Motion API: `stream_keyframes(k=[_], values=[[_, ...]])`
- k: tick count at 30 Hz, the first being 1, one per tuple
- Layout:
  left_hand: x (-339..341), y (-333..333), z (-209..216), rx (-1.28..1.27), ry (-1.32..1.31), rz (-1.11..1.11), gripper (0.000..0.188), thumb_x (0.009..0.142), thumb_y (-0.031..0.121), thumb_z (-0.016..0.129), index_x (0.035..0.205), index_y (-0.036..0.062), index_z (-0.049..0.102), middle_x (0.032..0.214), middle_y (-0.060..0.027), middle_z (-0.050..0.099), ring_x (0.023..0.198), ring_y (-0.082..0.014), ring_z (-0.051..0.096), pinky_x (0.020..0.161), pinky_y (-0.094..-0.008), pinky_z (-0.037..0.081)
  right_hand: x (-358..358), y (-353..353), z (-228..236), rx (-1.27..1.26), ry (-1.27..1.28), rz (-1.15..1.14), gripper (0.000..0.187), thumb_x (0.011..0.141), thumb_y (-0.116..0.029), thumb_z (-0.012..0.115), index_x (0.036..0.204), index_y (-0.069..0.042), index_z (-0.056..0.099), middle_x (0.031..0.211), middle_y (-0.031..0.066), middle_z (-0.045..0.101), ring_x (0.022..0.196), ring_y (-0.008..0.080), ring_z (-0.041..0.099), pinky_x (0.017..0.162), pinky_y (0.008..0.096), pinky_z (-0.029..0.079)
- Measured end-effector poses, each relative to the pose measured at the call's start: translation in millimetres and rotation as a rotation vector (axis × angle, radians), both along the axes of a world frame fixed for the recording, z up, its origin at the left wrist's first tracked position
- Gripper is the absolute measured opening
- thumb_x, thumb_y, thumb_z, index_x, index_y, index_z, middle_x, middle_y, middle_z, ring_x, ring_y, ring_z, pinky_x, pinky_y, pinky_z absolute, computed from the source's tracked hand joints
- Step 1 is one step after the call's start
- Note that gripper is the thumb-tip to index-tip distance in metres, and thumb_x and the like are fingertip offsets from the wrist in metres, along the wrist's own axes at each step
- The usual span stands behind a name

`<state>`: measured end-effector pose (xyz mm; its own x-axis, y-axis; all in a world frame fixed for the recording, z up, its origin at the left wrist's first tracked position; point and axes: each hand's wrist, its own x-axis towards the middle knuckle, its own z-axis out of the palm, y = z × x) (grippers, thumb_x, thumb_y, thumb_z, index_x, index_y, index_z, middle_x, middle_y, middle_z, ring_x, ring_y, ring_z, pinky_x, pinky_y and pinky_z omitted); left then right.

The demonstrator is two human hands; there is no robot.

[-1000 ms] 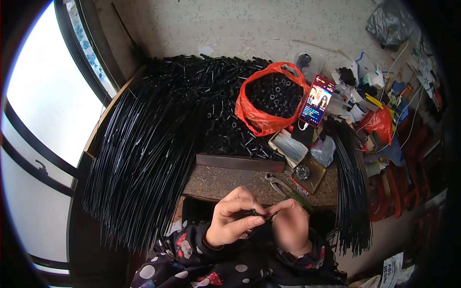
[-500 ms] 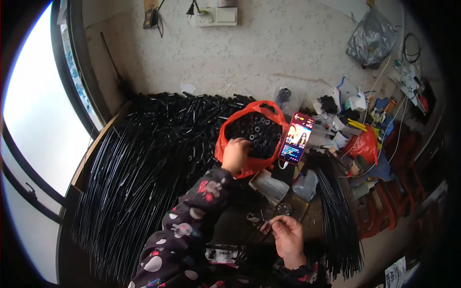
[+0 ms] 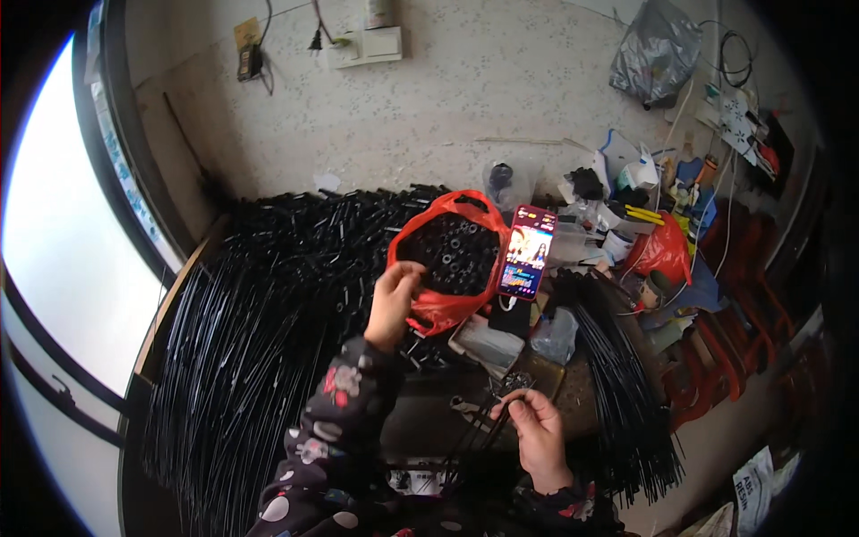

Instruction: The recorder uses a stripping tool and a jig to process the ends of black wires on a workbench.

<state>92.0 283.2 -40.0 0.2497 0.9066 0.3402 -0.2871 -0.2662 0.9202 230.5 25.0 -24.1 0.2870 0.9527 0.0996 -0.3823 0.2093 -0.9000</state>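
Here's your left hand (image 3: 392, 304) at the left rim of the red bag (image 3: 441, 313), fingertips close together beside the dark rings (image 3: 455, 252) inside, whether gripping one I can't tell; nearer you, your right hand (image 3: 540, 438) pinches thin black strands (image 3: 486, 430), and the phone (image 3: 527, 252) glows just right of the bag

— Please, where can the left hand (image 3: 392, 302) pass?
— Through the wide mouth of the red bag (image 3: 440, 313); however, just to its right, the phone (image 3: 526, 252) is an obstacle.
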Motion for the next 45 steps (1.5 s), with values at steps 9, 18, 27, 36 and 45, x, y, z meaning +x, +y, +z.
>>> stream_keyframes(k=[9, 18, 27, 36, 45], values=[[-58, -190, 25, -0.471, -0.56, -0.654, 0.023, 0.083, 0.002, 0.056, 0.106, -0.0025, 0.056, 0.109, -0.0204, 0.056, 0.076, -0.0185, 0.063, 0.062, -0.0315, 0.056, -68, -24, 26, 0.079, 0.022, 0.21, 0.014, 0.086, -0.009, 0.055, 0.095, 0.002, 0.053, 0.087, 0.0095, 0.06, 0.076, 0.017, 0.058, 0.072, 0.0273, 0.046], [-94, -222, 26, -0.271, -0.567, -0.764, 0.012, 0.08, 0.001, 0.059, 0.091, -0.0038, 0.057, 0.104, -0.0217, 0.049, 0.079, -0.0261, 0.061, 0.06, -0.0349, 0.058, -87, -43, 23, 0.157, 0.032, 0.3, 0.018, 0.081, -0.006, 0.061, 0.093, 0.002, 0.05, 0.086, 0.0103, 0.059, 0.074, 0.018, 0.059, 0.068, 0.0296, 0.049], [-95, -228, 25, -0.298, -0.587, -0.85, 0.01, 0.082, 0.001, 0.056, 0.089, -0.0055, 0.059, 0.099, -0.0249, 0.053, 0.08, -0.0284, 0.061, 0.065, -0.0335, 0.058, -89, -55, 27, 0.181, -0.029, 0.269, 0.019, 0.083, -0.003, 0.059, 0.097, 0.001, 0.047, 0.086, 0.0084, 0.06, 0.075, 0.0129, 0.06, 0.071, 0.0235, 0.048], [-86, -236, 39, -0.057, -0.352, -0.639, 0.012, 0.075, 0.008, 0.065, 0.083, -0.0009, 0.066, 0.109, -0.0124, 0.047, 0.1, -0.0228, 0.045, 0.09, -0.035, 0.034, -68, -48, 32, 0.169, -0.031, 0.505, 0.028, 0.086, -0.003, 0.055, 0.112, 0.005, 0.048, 0.094, 0.0078, 0.059, 0.081, 0.0126, 0.059, 0.075, 0.0228, 0.047], [-60, -264, 28, 0.514, 0.147, 0.284, 0.014, 0.069, -0.004, 0.067, 0.08, -0.0008, 0.06, 0.092, -0.0095, 0.049, 0.082, -0.0168, 0.049, 0.069, -0.0256, 0.041, -73, -37, 16, 0.173, -0.081, 0.053, 0.024, 0.085, -0.003, 0.057, 0.107, 0.005, 0.053, 0.092, 0.0044, 0.06, 0.082, 0.0077, 0.056, 0.077, 0.0203, 0.044]])
